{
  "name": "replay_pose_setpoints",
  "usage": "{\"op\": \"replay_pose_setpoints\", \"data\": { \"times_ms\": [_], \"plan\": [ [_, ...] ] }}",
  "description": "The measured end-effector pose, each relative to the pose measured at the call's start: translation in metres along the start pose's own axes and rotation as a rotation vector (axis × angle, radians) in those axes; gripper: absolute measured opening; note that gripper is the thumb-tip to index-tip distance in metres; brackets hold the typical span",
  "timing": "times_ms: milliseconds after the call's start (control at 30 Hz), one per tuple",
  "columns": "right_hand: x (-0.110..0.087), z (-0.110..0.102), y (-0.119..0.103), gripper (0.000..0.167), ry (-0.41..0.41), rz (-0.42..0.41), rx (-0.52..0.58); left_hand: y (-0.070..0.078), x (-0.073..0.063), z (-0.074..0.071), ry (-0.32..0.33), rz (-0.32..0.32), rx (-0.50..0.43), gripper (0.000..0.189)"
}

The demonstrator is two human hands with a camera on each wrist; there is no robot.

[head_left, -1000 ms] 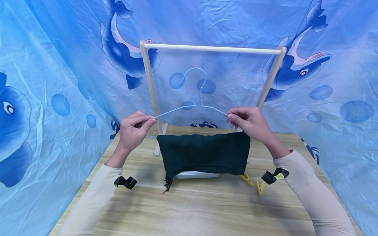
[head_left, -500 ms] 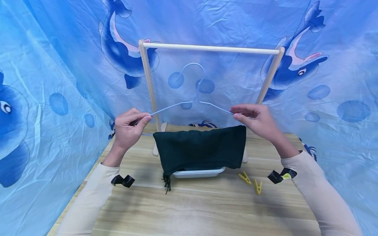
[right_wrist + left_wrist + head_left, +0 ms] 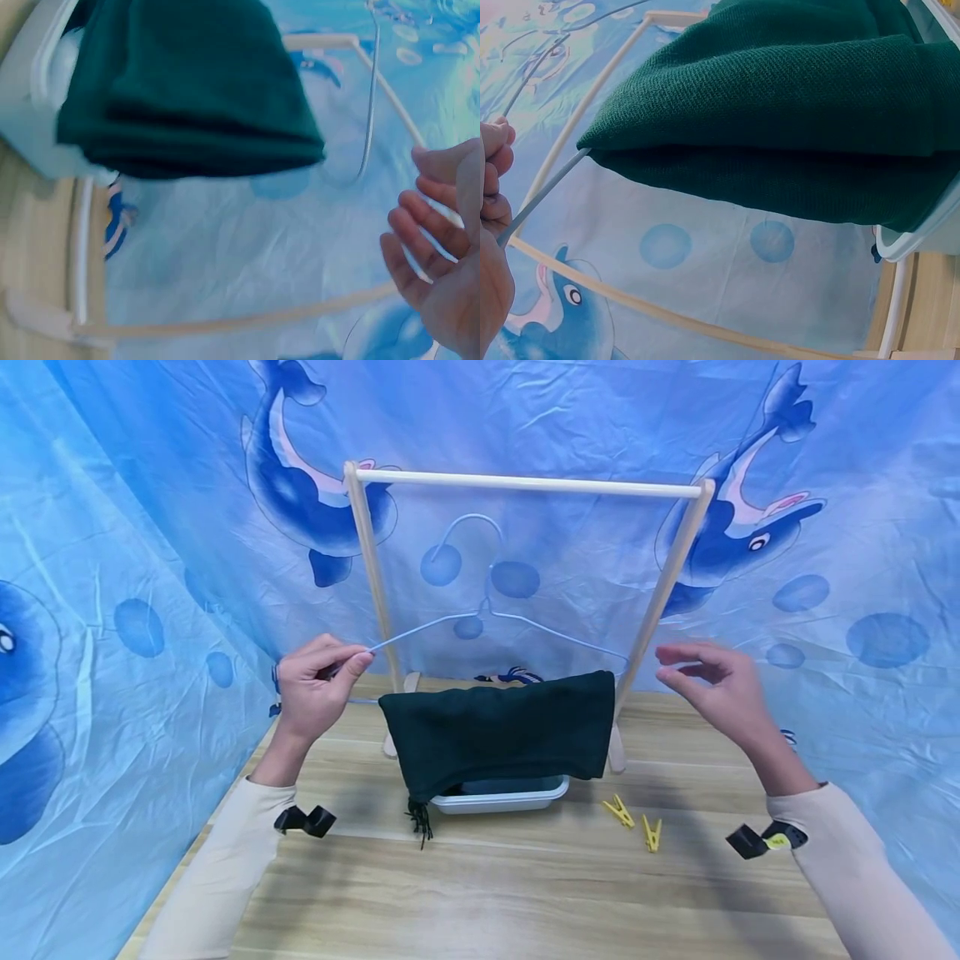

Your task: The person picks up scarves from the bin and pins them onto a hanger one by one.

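Note:
A pale wire clothes hanger (image 3: 555,630) is held up in the head view, its hook just below the rack's top bar. My left hand (image 3: 315,685) pinches its left end between thumb and fingers. Folded over the hanger's lower bar hangs a dark green knitted cloth (image 3: 498,727), like a scarf, with a dark tassel (image 3: 418,821) at its lower left corner. My right hand (image 3: 720,693) is off to the right, apart from the hanger, fingers loosely bent and holding nothing. In the right wrist view the hanger's bare right end (image 3: 367,142) shows beside the open fingers.
Behind stands a wooden rack (image 3: 525,482) with a white top bar. A white tray (image 3: 495,802) sits under the cloth. Two yellow clothespins (image 3: 618,811) lie on the wooden table (image 3: 480,893) to its right. A blue dolphin-print curtain (image 3: 585,410) surrounds the table.
My right hand has let go of the hanger's right arm and moved right, away from it. The hanger and cloth have shifted slightly left and up in view, still in my left hand.

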State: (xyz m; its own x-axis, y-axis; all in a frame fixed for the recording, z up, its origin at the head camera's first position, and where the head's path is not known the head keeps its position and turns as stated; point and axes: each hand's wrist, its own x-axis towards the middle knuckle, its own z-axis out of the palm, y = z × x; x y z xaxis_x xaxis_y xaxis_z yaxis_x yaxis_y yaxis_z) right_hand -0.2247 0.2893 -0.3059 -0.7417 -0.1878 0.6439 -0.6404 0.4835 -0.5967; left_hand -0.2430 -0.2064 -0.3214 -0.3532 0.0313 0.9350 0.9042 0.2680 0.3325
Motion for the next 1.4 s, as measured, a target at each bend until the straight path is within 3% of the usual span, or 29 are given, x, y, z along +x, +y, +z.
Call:
{"op": "replay_pose_setpoints", "data": {
  "times_ms": [200, 300, 467, 667, 800, 1133, 1400],
  "plan": [
    [-0.033, -0.009, 0.03, 0.028, -0.012, 0.045, 0.035, 0.0, 0.0, -0.001, 0.016, -0.006, -0.016, 0.024],
    [-0.051, -0.008, 0.046, 0.026, -0.022, 0.124, 0.028, 0.0, 0.0, -0.001, 0.021, -0.01, -0.017, 0.024],
    [-0.082, 0.001, 0.07, 0.027, -0.051, 0.276, -0.086, 0.0, 0.001, -0.001, 0.023, -0.011, -0.011, 0.024],
    [-0.115, 0.015, 0.087, 0.039, -0.126, 0.497, -0.201, 0.0, 0.001, 0.0, 0.025, -0.007, -0.005, 0.027],
    [-0.132, 0.023, 0.095, 0.045, -0.166, 0.577, -0.228, 0.0, 0.0, 0.0, 0.033, -0.004, -0.003, 0.029],
    [-0.167, 0.042, 0.112, 0.055, -0.227, 0.63, -0.244, -0.002, -0.003, 0.003, 0.03, -0.011, -0.003, 0.03],
    [-0.182, 0.052, 0.116, 0.053, -0.262, 0.656, -0.268, -0.004, -0.002, 0.005, 0.03, 0.0, -0.026, 0.03]
  ]
}}
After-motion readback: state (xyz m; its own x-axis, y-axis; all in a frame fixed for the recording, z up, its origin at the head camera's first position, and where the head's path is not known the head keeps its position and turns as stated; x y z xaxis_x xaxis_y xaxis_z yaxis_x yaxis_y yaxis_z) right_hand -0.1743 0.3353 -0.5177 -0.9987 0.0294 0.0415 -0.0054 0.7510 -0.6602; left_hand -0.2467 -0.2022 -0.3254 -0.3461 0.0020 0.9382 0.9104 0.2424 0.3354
